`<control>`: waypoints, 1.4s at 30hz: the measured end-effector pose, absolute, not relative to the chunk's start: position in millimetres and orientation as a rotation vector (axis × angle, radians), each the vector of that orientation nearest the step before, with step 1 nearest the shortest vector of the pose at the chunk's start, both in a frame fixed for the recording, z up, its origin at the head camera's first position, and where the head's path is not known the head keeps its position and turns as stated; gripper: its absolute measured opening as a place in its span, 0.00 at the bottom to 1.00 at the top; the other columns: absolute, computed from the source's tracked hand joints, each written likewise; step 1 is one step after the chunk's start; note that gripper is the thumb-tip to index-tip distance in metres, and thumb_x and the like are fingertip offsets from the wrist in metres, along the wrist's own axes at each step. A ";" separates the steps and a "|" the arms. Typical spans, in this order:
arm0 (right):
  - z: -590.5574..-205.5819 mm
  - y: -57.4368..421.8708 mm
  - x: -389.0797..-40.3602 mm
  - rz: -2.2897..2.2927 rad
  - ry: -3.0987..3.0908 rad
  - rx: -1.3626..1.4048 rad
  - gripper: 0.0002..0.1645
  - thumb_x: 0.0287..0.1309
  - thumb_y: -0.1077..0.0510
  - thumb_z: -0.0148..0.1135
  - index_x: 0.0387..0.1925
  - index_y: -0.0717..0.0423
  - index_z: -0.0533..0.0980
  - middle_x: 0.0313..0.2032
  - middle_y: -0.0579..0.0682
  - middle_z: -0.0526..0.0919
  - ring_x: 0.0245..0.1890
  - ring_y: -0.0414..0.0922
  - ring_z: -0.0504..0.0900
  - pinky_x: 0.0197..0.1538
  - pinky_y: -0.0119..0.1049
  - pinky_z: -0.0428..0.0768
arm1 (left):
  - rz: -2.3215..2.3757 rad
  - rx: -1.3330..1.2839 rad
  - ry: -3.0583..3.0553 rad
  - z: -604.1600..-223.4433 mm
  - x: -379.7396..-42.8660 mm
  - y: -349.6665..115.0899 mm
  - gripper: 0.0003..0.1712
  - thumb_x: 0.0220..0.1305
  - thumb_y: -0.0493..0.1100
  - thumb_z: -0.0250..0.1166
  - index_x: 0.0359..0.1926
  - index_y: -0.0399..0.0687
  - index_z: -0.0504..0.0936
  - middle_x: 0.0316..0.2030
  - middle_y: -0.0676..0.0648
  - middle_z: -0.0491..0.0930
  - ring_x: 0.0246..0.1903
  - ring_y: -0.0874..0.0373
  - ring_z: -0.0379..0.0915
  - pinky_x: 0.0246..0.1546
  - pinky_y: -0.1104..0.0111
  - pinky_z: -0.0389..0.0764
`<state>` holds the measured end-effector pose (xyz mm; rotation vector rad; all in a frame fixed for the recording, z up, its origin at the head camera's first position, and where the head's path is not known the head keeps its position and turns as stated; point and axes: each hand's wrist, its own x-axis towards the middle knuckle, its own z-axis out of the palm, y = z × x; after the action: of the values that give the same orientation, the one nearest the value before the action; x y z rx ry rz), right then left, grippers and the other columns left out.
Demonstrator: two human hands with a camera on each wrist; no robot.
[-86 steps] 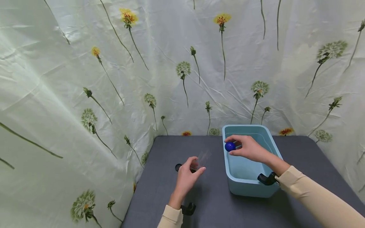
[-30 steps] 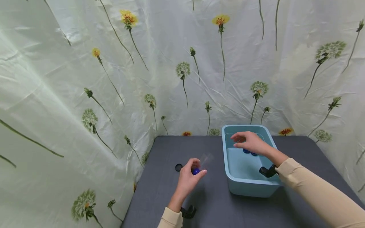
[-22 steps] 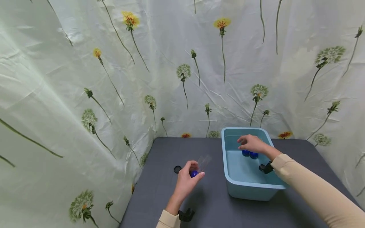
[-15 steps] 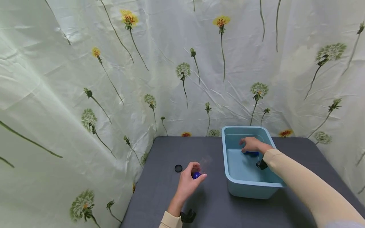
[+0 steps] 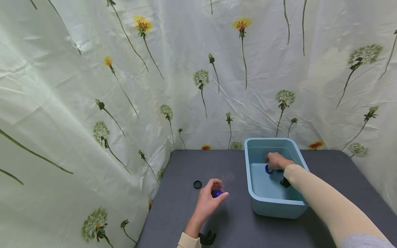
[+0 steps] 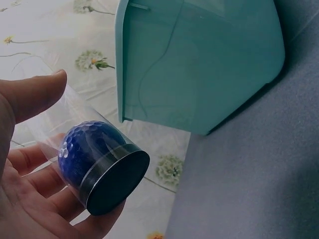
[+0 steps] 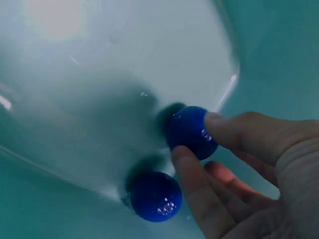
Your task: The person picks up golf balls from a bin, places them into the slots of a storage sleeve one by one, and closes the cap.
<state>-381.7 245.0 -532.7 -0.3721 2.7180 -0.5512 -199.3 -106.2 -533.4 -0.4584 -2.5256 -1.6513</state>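
My left hand (image 5: 208, 201) holds a clear plastic tube (image 6: 102, 117) above the table, fingers and thumb curled round it. Inside the tube a blue golf ball (image 6: 84, 147) sits against the black cap (image 6: 119, 181) that closes its lower end. Down in the light-blue bin (image 5: 277, 207), my right hand (image 5: 277, 161) pinches another blue golf ball (image 7: 188, 132) between thumb and fingertips. Beside that one, a further blue golf ball (image 7: 155, 197) lies on the bin floor. In the head view the right hand partly hides the balls in the bin.
A loose black cap (image 5: 197, 185) lies on the dark grey table (image 5: 173, 220), left of the left hand. The bin's raised walls surround the right hand. A flowered curtain (image 5: 139, 86) hangs behind and to the left of the table.
A blue golf ball went from my right hand into the tube in my left. Then the right hand reached down into the bin and took hold of another ball.
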 end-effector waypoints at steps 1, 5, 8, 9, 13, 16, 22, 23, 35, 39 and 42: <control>-534.5 243.4 -380.9 -0.547 2.706 -0.369 0.28 0.47 0.70 0.70 0.54 0.68 0.79 0.52 0.70 0.79 0.39 0.53 0.76 0.40 0.44 0.76 | -1.665 -0.465 -2.526 -534.3 -198.8 -106.1 0.23 0.62 0.53 0.73 0.54 0.64 0.74 0.46 0.58 0.81 0.46 0.62 0.79 0.46 0.63 0.81; -541.1 235.6 -377.5 -0.533 2.636 -0.402 0.28 0.46 0.71 0.73 0.53 0.63 0.80 0.48 0.64 0.80 0.38 0.51 0.77 0.39 0.43 0.78 | -1.712 -0.466 -2.521 -536.8 -196.8 -106.6 0.23 0.62 0.53 0.73 0.54 0.65 0.74 0.46 0.58 0.81 0.46 0.60 0.80 0.45 0.61 0.81; -546.3 228.4 -375.2 -0.516 2.581 -0.444 0.25 0.46 0.70 0.75 0.48 0.58 0.82 0.44 0.56 0.80 0.38 0.49 0.77 0.39 0.43 0.79 | -1.724 -0.449 -2.519 -537.8 -196.1 -108.0 0.22 0.62 0.52 0.73 0.54 0.66 0.74 0.46 0.58 0.81 0.46 0.60 0.80 0.44 0.62 0.81; -548.3 226.0 -374.4 -0.510 2.566 -0.463 0.23 0.45 0.70 0.76 0.46 0.56 0.82 0.43 0.54 0.80 0.38 0.49 0.77 0.39 0.42 0.79 | -1.725 -0.442 -2.519 -538.2 -196.3 -108.4 0.22 0.62 0.52 0.73 0.54 0.66 0.74 0.46 0.58 0.81 0.46 0.60 0.80 0.44 0.63 0.81; -555.0 219.6 -371.2 -0.510 2.517 -0.542 0.22 0.42 0.71 0.78 0.40 0.52 0.82 0.38 0.51 0.79 0.36 0.48 0.76 0.37 0.42 0.79 | -1.735 -0.414 -2.527 -539.1 -196.6 -109.6 0.22 0.61 0.52 0.74 0.53 0.67 0.74 0.46 0.58 0.81 0.46 0.60 0.80 0.43 0.66 0.80; -555.3 220.3 -367.8 -0.547 2.492 -0.572 0.22 0.42 0.71 0.78 0.39 0.51 0.82 0.36 0.50 0.79 0.35 0.47 0.77 0.35 0.40 0.80 | -1.753 -0.405 -2.529 -539.2 -196.0 -108.7 0.22 0.60 0.52 0.74 0.53 0.66 0.75 0.47 0.55 0.82 0.47 0.59 0.80 0.44 0.66 0.80; -537.2 224.3 -363.5 -0.625 2.495 -0.703 0.21 0.44 0.68 0.79 0.42 0.57 0.82 0.38 0.50 0.81 0.35 0.45 0.79 0.35 0.39 0.81 | -1.780 -0.368 -2.525 -539.0 -194.1 -108.0 0.23 0.61 0.48 0.75 0.53 0.65 0.75 0.47 0.53 0.81 0.48 0.57 0.80 0.44 0.65 0.80; -532.0 224.4 -362.4 -0.641 2.502 -0.725 0.21 0.43 0.67 0.79 0.43 0.57 0.82 0.38 0.50 0.82 0.35 0.44 0.79 0.35 0.39 0.80 | -1.781 -0.359 -2.520 -538.3 -193.5 -107.9 0.23 0.61 0.47 0.75 0.53 0.64 0.75 0.47 0.54 0.81 0.48 0.56 0.80 0.44 0.65 0.80; -468.8 230.9 -334.9 -0.894 2.560 -0.803 0.25 0.47 0.60 0.79 0.50 0.51 0.82 0.46 0.49 0.83 0.43 0.48 0.79 0.43 0.44 0.82 | -1.769 -0.410 -2.473 -536.3 -193.4 -104.6 0.22 0.61 0.51 0.74 0.53 0.66 0.76 0.46 0.53 0.82 0.46 0.58 0.80 0.46 0.61 0.80; -452.0 232.1 -317.1 -0.999 2.566 -0.808 0.26 0.51 0.56 0.78 0.53 0.50 0.81 0.47 0.50 0.82 0.42 0.50 0.80 0.41 0.41 0.83 | -1.765 -0.428 -2.468 -536.0 -194.3 -103.0 0.22 0.61 0.53 0.74 0.54 0.65 0.76 0.45 0.55 0.82 0.46 0.58 0.80 0.45 0.60 0.81; -442.9 231.2 -300.7 -1.071 2.575 -0.816 0.27 0.53 0.54 0.78 0.55 0.49 0.80 0.48 0.50 0.82 0.44 0.50 0.81 0.40 0.38 0.83 | -1.740 -0.434 -2.473 -533.7 -193.7 -102.0 0.22 0.60 0.53 0.74 0.54 0.66 0.77 0.45 0.53 0.82 0.45 0.58 0.80 0.45 0.63 0.81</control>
<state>-300.7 231.2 -442.9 -0.8158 2.5746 -1.0715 -193.7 -102.0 -533.7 -0.4336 -2.4725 -1.7397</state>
